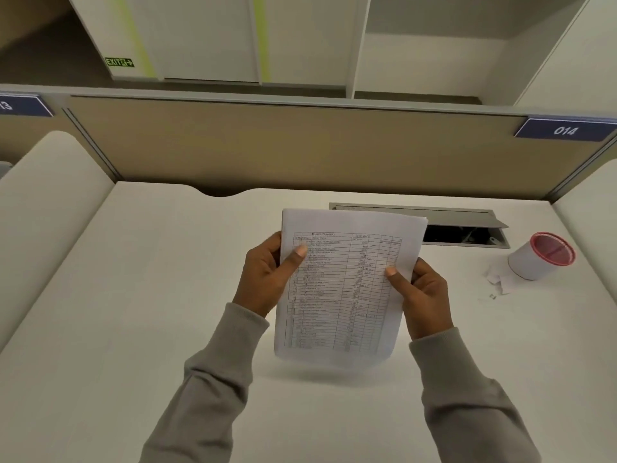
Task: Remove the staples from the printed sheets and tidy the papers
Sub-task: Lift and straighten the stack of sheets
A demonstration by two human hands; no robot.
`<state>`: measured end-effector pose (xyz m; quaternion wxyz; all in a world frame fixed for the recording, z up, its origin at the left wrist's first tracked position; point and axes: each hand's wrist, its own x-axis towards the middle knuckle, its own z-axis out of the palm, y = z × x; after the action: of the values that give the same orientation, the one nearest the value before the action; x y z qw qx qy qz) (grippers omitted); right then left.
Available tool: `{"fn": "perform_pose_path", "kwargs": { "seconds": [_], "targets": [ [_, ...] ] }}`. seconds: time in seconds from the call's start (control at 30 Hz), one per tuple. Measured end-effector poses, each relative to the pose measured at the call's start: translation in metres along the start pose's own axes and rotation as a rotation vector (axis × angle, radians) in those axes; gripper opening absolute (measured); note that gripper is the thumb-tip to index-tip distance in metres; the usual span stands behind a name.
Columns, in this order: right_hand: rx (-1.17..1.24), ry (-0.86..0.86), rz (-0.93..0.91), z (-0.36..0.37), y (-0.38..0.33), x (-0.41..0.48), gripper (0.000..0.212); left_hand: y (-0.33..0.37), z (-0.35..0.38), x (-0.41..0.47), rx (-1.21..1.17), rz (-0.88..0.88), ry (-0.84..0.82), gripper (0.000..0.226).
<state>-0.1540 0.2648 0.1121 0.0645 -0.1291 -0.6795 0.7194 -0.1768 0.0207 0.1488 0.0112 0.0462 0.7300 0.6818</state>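
Left hand [267, 275], right hand [424, 295] | printed sheets [344, 282] gripped upright, table-printed

We sit at a white worktop [133, 295] closed in by a beige partition [283, 145], where a blue plate [564, 130] reads 014. A grey cable hatch [467, 225] stands open. Beyond it we see white cupboards [200, 38] and a green exit sign [119, 62].
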Motion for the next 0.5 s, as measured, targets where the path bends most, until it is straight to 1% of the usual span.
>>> {"fn": "perform_pose_path", "kwargs": {
  "seconds": [0.17,0.23,0.27,0.3,0.37,0.4,0.43,0.5],
  "targets": [
    [0.104,-0.056,0.060,-0.004,0.000,0.005,0.026,-0.001,0.000,0.001,0.016,0.022,0.050,0.017],
    [0.095,0.024,0.095,-0.014,0.005,0.018,0.034,0.001,-0.006,0.004,0.058,0.033,0.054,0.016],
    [0.034,0.097,0.110,-0.020,0.012,0.027,0.036,0.003,-0.010,0.004,0.083,0.041,0.057,0.015],
    [-0.081,0.176,0.127,-0.026,0.023,0.037,0.037,0.005,-0.015,0.005,0.102,0.047,0.061,0.015],
    [-0.407,0.313,0.177,-0.041,0.048,0.056,0.039,0.007,-0.022,0.007,0.133,0.057,0.070,0.015],
    [-0.542,0.347,0.221,-0.046,0.060,0.064,0.045,0.007,-0.025,0.008,0.146,0.059,0.073,0.014],
    [-0.632,0.356,0.264,-0.049,0.070,0.071,0.055,0.006,-0.027,0.008,0.156,0.061,0.073,0.013],
    [-0.746,0.342,0.321,-0.050,0.083,0.082,0.072,0.005,-0.030,0.008,0.162,0.064,0.065,0.015]
  ]
}}
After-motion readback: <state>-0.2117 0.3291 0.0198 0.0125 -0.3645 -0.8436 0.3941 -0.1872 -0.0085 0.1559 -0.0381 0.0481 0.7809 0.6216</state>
